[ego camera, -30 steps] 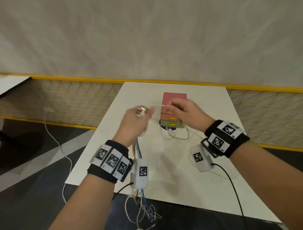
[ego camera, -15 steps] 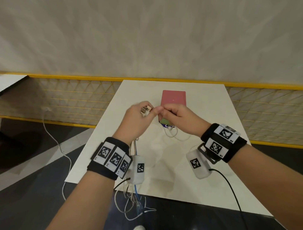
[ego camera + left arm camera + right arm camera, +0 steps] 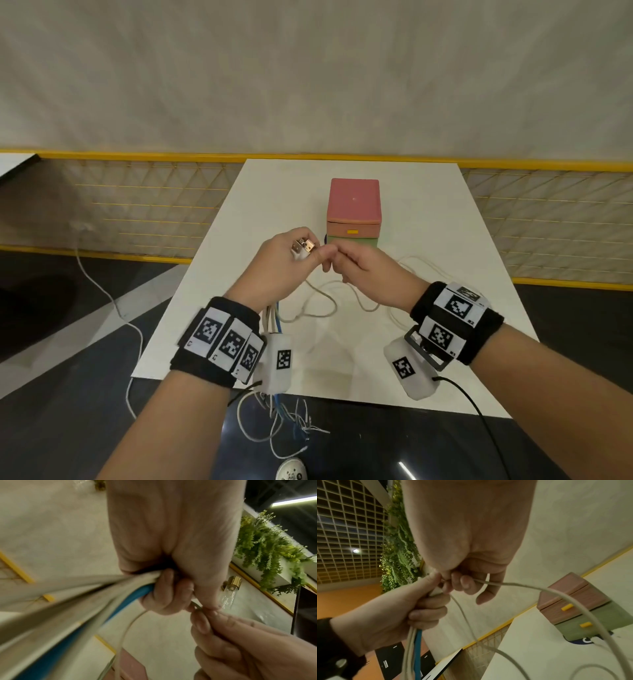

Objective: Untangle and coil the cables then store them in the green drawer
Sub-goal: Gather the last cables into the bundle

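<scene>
My left hand (image 3: pixel 291 263) grips a bundle of white and blue cables (image 3: pixel 89 599), with metal USB plugs (image 3: pixel 303 247) sticking out above its fingers. The cable ends hang off the table's near edge (image 3: pixel 284 421). My right hand (image 3: pixel 346 263) meets the left and pinches one white cable (image 3: pixel 513 584), which loops loosely over the table (image 3: pixel 318 301). Just behind the hands stands a small drawer box (image 3: pixel 354 202), pink on top with a green drawer (image 3: pixel 590 623) below; both drawers are closed and have yellow handles.
The white table (image 3: pixel 428 219) ends close to my body, with dark floor beyond. A yellow-railed mesh fence (image 3: pixel 137 205) runs behind the table. A white cord (image 3: pixel 109 294) trails on the floor at left. A shoe (image 3: pixel 291 471) shows below the hanging cables.
Both hands have come together in front of the drawer box and drawn toward me. More white cable now lies looped on the table.
</scene>
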### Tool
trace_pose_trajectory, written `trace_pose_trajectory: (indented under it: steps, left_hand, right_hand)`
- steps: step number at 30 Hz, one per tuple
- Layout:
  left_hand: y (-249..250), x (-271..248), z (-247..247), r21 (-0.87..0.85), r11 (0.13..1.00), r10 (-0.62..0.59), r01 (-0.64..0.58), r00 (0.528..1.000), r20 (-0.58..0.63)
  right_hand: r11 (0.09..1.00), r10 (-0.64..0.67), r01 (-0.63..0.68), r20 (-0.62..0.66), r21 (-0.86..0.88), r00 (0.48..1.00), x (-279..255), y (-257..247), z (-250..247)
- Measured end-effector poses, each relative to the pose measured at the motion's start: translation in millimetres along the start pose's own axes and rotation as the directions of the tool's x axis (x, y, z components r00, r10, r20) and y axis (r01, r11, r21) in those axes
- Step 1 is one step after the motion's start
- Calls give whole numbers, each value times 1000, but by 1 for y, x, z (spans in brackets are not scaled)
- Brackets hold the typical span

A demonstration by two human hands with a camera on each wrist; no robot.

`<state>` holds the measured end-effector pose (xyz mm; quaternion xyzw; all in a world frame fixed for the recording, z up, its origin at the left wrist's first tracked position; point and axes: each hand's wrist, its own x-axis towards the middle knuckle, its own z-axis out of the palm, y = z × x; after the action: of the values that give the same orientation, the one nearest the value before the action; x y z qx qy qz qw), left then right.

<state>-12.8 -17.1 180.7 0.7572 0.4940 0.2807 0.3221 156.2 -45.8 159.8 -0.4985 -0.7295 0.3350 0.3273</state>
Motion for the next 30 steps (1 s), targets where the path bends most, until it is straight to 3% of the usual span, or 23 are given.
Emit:
trace_pose_trajectory:
  steps: [2,3,5,7,9,11,14,17,19,21,22,25,30]
  left_hand:
    - [2,2,-3,-17,1000,12,-14,993,-115]
    - [1,4,-8,-62,998,-13,-2,972,-234]
    - [-5,11,-24,-180,983,-113,33,884,-453]
    - [-9,11,-33,-203,979,-125,26,860,-494]
    - [-4,5,-30,-143,989,-30,-25,928,-372]
    - [4,-3,-19,-47,997,55,-63,987,-148]
    - [4,-6,-8,19,1000,14,-15,997,78]
    - [4,-6,-13,24,999,45,-46,997,58]
    - [5,-4,-25,-33,997,63,-67,991,-116]
    - [5,-2,-41,-124,991,13,-54,952,-305]
    - [4,-1,-48,-144,989,-11,-40,943,-332]
    - [0,-5,-53,-60,998,-16,4,979,-204]
    - [-4,-22,-33,50,999,-24,17,991,132]
  right_hand:
    - [1000,17,-17,19,-2,1000,-4,5,0]
    - [999,47,-46,41,-21,998,-7,11,0]
    - [992,126,-123,84,-35,989,-15,24,2]
    - [984,179,-178,93,-18,979,-22,33,4]
    - [983,184,-185,85,1,979,-24,29,5]
    - [988,151,-152,42,30,988,-20,15,4]
    - [997,65,-63,-55,35,996,-14,-4,-4]
    - [999,45,-45,-49,3,998,-15,-3,-8]
    - [993,112,-112,5,-26,994,-19,16,-5]
    - [980,187,-180,88,-87,978,-29,38,1]
    - [973,218,-204,134,-111,967,-36,47,6]
    - [967,246,-213,288,-139,925,-55,59,27]
    - [925,227,1,554,-381,801,-76,56,68]
